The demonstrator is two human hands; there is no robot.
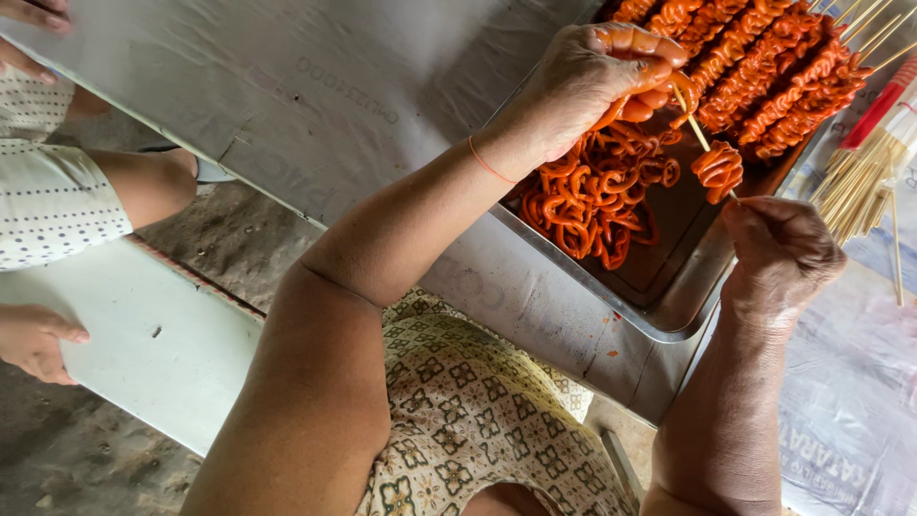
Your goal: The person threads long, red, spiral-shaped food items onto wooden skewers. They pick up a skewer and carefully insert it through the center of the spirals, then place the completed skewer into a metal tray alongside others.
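The person's left hand (597,76) is at the upper centre of the frame, above a metal tray (669,311); its grip is closed on some orange curled pieces, and the fingers are coated with the same orange sauce. The right hand (778,253) is at the right of the frame, lower than the left one; its grip is pinched together on the lower end of one thin bamboo skewer (700,134). This skewer goes up and to the left, toward the left hand; a small bunch of curled orange pieces (718,169) is already threaded on it, just above the right fingertips.

In the tray, under the left wrist, lies a loose heap of orange curls (587,196); I cannot count them, they are tangled. At the top right of the frame the finished skewers (764,62) lie side by side in the same tray; I count about seven rows, but the edge of the frame cuts them. To the right of the tray there is a bundle of bare bamboo sticks (860,177), many and not countable, and beside it one red stick-like object (884,100); one more bare stick lies apart at the right edge.

The tray stands on a grey worktop (315,96) covered with a printed sheet. At the left of the frame another person sits; two of their hands show, one (33,339) on a pale board at the lower left, one (33,24) at the upper left corner.
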